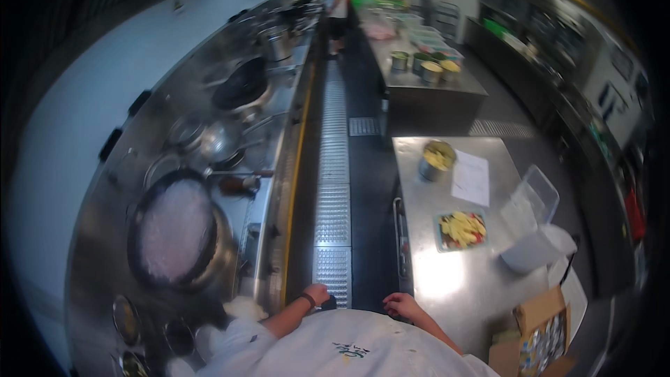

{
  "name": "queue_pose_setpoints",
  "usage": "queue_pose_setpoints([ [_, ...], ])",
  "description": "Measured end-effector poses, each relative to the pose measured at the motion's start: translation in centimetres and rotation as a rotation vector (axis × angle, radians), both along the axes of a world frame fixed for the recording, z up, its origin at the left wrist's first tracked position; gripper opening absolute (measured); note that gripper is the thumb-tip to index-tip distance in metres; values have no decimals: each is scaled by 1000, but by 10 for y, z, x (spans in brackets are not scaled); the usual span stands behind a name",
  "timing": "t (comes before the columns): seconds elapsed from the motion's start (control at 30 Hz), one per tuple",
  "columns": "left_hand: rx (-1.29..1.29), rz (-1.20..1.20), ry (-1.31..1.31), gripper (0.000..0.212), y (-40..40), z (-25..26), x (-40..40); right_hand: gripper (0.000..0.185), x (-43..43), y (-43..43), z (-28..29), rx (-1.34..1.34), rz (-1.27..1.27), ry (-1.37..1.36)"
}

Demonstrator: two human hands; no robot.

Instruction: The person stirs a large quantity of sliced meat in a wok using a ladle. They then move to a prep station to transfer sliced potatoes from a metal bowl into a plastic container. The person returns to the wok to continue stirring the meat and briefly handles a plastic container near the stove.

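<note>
My left hand [316,293], with a dark band at the wrist, hangs over the grated floor drain [332,214] by the range's front edge; its fingers are partly hidden. My right hand [401,305] is beside the steel table's near-left edge, its fingers loosely bent and apart, with nothing seen in them. On the steel range [110,251] to the left, a large dark wok [135,251] holds a pale, frothy-looking liquid [175,233]. On the steel table [434,293] to the right stands a plastic container [439,246] of pale yellow pieces with some red ones.
An open can [432,170], a paper sheet [471,180], a white pitcher [534,248] and an open cardboard box [539,310] occupy the right table. A ladle [238,173] and a second wok [243,84] are on the range. Farther down the aisle stands a person [336,8].
</note>
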State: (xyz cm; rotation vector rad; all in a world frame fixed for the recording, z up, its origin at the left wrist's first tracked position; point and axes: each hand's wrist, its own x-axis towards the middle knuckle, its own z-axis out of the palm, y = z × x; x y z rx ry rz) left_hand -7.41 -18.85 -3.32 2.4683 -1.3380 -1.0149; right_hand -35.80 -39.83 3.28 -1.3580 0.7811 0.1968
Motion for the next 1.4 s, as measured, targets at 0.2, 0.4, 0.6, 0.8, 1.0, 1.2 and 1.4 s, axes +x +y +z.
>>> queue_pose_setpoints([
  [0.2, -135, 257, 53, 23, 50, -64, 61, 18, 157, 18, 26, -60, 148, -12],
  [0.4, -126, 613, 195, 25, 101, -30, 90, 25, 270, 46, 54, -141, 500, -8],
  [0.6, -176, 904, 151, 20, 133, -52, 91, 22, 345, -4, -12, -231, 801, 247],
  [0.8, 34, 1068, 142, 25, 136, -52, 77, 19, 379, -156, -188, -680, 1652, 124],
  [1.0, 387, 964, -13, 25, 166, -57, -14, 20, 510, -156, -177, -381, 1288, 430],
  [1.2, 534, 892, 150, 21, 147, -43, -81, 14, 703, -94, -94, -791, 728, -559],
  [1.4, 435, 976, 59, 17, 88, 10, -89, 27, 791, -27, -16, -1181, 752, -463],
])
